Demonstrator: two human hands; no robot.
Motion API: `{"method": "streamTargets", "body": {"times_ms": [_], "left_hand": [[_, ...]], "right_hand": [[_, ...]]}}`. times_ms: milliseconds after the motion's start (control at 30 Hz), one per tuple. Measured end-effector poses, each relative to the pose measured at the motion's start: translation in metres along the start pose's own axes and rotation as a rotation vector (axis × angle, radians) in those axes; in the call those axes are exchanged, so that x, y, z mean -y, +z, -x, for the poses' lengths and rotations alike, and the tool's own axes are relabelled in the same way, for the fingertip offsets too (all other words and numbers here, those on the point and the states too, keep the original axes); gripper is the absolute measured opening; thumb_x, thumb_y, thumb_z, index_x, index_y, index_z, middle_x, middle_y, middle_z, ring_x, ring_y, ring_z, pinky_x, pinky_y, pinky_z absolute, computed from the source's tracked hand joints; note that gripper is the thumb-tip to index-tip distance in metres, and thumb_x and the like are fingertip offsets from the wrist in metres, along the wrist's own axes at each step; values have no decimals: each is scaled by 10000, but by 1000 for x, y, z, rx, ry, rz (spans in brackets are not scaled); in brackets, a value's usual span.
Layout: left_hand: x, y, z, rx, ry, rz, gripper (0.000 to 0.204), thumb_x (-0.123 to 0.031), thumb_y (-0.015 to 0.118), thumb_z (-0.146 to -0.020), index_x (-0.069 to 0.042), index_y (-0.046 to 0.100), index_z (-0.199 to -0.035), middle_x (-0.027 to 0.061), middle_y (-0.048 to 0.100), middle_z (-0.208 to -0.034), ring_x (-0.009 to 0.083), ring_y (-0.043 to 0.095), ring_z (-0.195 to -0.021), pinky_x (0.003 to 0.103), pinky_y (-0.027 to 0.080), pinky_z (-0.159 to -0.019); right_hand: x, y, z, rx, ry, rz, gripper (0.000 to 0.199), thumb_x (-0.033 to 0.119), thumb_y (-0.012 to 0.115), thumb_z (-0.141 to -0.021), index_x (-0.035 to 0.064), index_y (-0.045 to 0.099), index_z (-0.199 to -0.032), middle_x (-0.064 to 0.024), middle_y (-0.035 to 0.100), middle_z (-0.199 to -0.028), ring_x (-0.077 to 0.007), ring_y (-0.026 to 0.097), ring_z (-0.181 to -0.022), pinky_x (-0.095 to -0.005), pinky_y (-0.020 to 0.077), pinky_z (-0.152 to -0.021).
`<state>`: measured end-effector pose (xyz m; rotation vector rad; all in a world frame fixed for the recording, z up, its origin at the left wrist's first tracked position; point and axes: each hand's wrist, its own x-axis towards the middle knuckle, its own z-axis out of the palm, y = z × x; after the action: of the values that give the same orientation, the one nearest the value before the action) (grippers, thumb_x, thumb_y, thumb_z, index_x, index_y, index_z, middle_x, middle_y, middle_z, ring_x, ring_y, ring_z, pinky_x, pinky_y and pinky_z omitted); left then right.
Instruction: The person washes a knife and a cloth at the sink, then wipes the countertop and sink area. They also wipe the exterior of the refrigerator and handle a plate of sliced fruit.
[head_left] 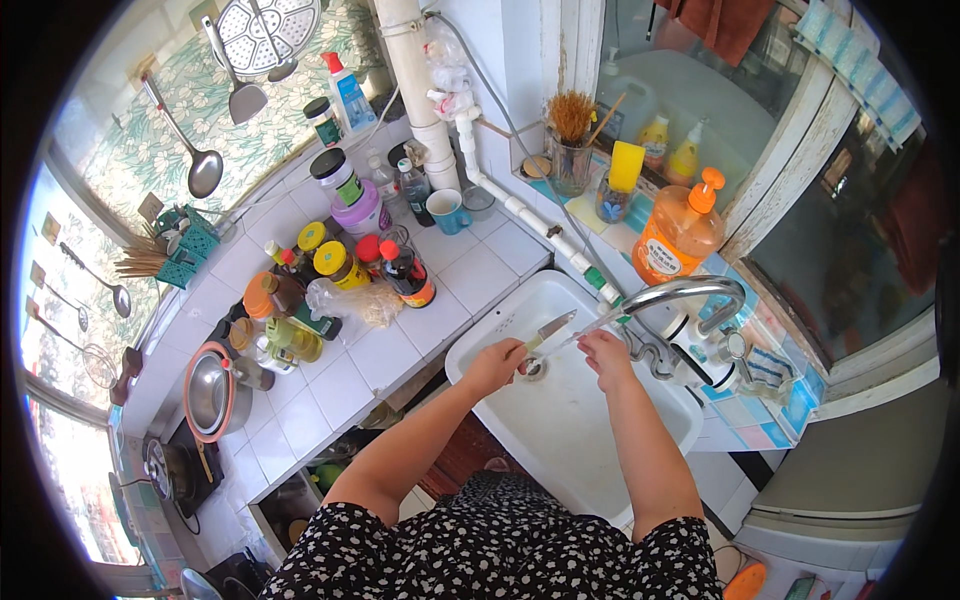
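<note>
My left hand is closed round the handle of a small knife, over the left part of a white sink. The pale green handle shows at the fingers, and the blade tilts up and away to the right. My right hand is beside it, under the curved metal faucet. Its fingers are curled together at a thin stream of water; whether anything small is between them is hidden. Beneath the hands is the round metal drain.
A large orange pump bottle stands behind the faucet. White pipes run along the sink's back left. On the tiled counter are a blue mug, a dark sauce bottle and several jars. A metal bowl sits farther left.
</note>
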<state>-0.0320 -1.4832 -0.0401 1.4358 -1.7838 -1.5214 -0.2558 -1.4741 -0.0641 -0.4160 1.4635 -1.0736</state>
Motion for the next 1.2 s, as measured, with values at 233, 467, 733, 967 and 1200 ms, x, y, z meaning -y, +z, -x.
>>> {"method": "streamTargets", "body": {"times_ms": [233,467,733,967,1200], "left_hand": [[-20,12,13,109,-114,213,265,-264,471,-916,-25,586,-905,7,570,-680,62,410,-460,220,333,-437],[-29,3,27,206,-176,316,259,-257,492,-897,-22,597,-869,6,557,-673,64,398,-457,222,325,-444],[-37,0,-1,301,-262,261,278,-246,531,-866,2,536,-992,42,594,-753,81,449,-520,228,374,-486],[-42,32,-41,248,-210,461,288,-202,601,-854,-13,508,-1051,67,620,-852,99,564,-686,233,508,-675],[-34,70,-57,-107,-291,832,230,-235,591,-881,-59,568,-1027,2,538,-758,72,531,-647,215,500,-614]], "right_hand": [[-16,28,22,63,105,-20,172,287,664,-800,170,598,-907,60,593,-841,-87,518,-849,-309,373,-799],[-13,-6,-11,-182,162,-230,231,373,604,-855,143,592,-836,35,583,-840,-100,506,-816,-340,395,-814],[-27,-8,8,50,170,-434,203,288,598,-879,88,573,-848,0,568,-767,-105,541,-682,-221,472,-589],[-39,-54,20,-149,149,-701,141,199,613,-870,70,567,-902,-40,601,-817,-136,589,-742,-209,503,-597],[-49,-64,42,-108,168,-727,110,168,578,-888,65,573,-923,-56,626,-878,-143,613,-802,-203,520,-616]]}}
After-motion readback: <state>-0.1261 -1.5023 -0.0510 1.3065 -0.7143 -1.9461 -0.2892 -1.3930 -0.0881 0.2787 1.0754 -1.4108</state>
